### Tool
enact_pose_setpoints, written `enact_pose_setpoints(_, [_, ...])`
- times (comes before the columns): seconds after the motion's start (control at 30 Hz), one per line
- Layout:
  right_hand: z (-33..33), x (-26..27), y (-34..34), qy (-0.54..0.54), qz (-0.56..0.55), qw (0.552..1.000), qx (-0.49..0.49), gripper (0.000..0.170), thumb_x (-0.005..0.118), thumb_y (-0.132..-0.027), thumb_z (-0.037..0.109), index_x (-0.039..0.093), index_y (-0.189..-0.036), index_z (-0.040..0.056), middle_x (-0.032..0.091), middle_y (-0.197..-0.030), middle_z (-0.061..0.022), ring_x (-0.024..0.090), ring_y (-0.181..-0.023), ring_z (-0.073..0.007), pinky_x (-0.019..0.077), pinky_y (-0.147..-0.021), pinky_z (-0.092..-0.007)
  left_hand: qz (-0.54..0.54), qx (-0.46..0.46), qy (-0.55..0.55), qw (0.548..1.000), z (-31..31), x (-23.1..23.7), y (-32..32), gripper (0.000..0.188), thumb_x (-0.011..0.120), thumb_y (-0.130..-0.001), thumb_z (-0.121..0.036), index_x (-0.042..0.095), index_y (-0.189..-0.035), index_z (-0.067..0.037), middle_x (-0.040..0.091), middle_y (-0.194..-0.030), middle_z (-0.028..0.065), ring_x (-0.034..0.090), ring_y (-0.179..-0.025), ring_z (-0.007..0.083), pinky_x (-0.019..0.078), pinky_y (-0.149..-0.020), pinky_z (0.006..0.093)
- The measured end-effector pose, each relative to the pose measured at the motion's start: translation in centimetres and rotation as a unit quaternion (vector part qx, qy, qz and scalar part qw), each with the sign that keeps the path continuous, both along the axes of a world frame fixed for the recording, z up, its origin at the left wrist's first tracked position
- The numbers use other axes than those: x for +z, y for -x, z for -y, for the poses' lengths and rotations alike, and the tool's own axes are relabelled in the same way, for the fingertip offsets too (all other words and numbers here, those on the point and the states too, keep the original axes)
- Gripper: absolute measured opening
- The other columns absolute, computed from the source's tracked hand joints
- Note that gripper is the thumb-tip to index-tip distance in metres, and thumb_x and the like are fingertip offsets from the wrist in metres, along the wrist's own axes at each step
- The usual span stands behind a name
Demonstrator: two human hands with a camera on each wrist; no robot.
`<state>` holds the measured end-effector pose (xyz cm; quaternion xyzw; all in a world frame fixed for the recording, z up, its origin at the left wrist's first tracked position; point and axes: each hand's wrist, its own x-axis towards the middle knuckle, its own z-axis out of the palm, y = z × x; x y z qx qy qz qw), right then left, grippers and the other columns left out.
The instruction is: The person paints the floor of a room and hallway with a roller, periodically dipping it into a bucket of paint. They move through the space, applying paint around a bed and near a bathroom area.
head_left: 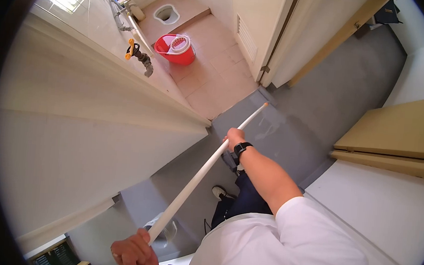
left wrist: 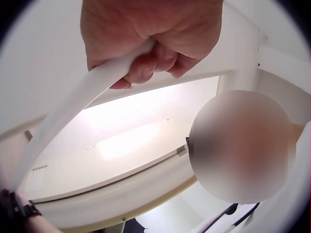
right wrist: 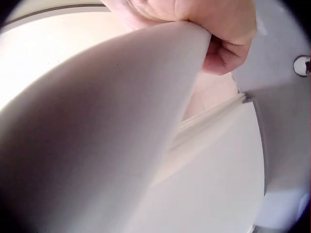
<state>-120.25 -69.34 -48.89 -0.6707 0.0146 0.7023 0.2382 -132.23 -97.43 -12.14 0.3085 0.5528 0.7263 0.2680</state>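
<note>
A long white pole (head_left: 191,185) runs slantwise across the head view, from the lower left up to an orange tip near the doorway. My left hand (head_left: 135,253) grips its near end, fingers curled round it. Farther along, my right hand (head_left: 235,138) holds the pole, a dark band on that wrist. In the left wrist view the left hand (left wrist: 153,29) wraps the pole (left wrist: 73,109) from above. Close to the camera in the right wrist view, the pole (right wrist: 107,107) looks very wide, with the right hand (right wrist: 204,24) curled over it.
Beyond the doorway, a red mop bucket (head_left: 180,56) stands on pink tiles before a squat toilet (head_left: 167,14). A yellow-handled tap (head_left: 131,50) juts from the wall. Pale wet-looking streaks (head_left: 270,127) mark the grey floor. A see-through container (head_left: 166,233) stands near the left hand.
</note>
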Motion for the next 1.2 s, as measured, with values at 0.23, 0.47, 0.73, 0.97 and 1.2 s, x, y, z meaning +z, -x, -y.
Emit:
enact_pose_setpoints(0.23, [2.9,1.3,1.2,0.016,0.005,1.000,0.011,0.020,0.039,-0.090,0.007,0.046,-0.106,-0.0030,0.049,-0.073,-0.0121,0.051,-0.055,-0.0198,0.0490,-0.047,-0.0357,0.003,0.050,-0.016,0.999,0.6,2.7,-0.9,0.033,0.052,-0.093,-0.018,0.033,-0.067,-0.012,0.026,-0.054,-0.0008,0.028,-0.053,0.0119,0.0314,-0.062,0.0345])
enact_pose_setpoints(0.47, [-0.3,-1.8,-0.8,-0.011,0.020,0.999,0.050,0.020,0.042,-0.091,0.011,0.048,-0.106,-0.0005,0.053,-0.075,-0.0121,0.054,-0.057,-0.0209,0.0506,-0.048,-0.0366,0.010,-0.032,-0.016,0.999,-1.1,0.3,-0.6,0.030,0.053,-0.090,-0.013,0.035,-0.066,-0.009,0.027,-0.054,-0.0026,0.036,-0.053,0.0133,0.0332,-0.058,0.0324])
enact_pose_setpoints(0.73, [3.3,-4.0,2.9,0.055,0.041,0.995,0.066,0.023,0.042,-0.091,0.012,0.046,-0.112,0.0039,0.052,-0.074,-0.0117,0.054,-0.057,-0.0205,0.0519,-0.052,-0.0381,-0.611,0.052,0.195,0.765,2.6,3.5,0.7,0.005,0.061,-0.082,0.001,0.056,-0.083,0.002,0.058,-0.069,0.0043,0.049,-0.063,0.0147,0.0364,-0.056,0.0343])
enact_pose_setpoints(0.97, [11.8,-4.0,7.2,-0.388,0.210,0.404,0.801,0.006,0.065,-0.079,0.022,0.070,-0.082,0.0222,0.067,-0.082,-0.0011,0.066,-0.082,-0.0205,0.0517,-0.067,-0.0336,-0.055,-0.040,-0.005,0.998,4.9,8.9,2.2,0.047,0.055,-0.096,-0.025,0.030,-0.057,-0.014,0.025,-0.049,-0.0016,0.024,-0.046,0.0110,0.0286,-0.061,0.0359])
enact_pose_setpoints(1.2, [20.2,-8.9,12.4,-0.558,0.082,0.447,0.694,0.010,0.064,-0.079,0.027,0.067,-0.084,0.0188,0.065,-0.086,-0.0052,0.064,-0.085,-0.0265,0.0510,-0.068,-0.0406,-0.054,-0.062,-0.042,0.996,8.2,13.4,5.2,0.043,0.052,-0.094,-0.019,0.031,-0.057,-0.013,0.023,-0.050,-0.0008,0.024,-0.046,0.0108,0.0328,-0.063,0.0363])
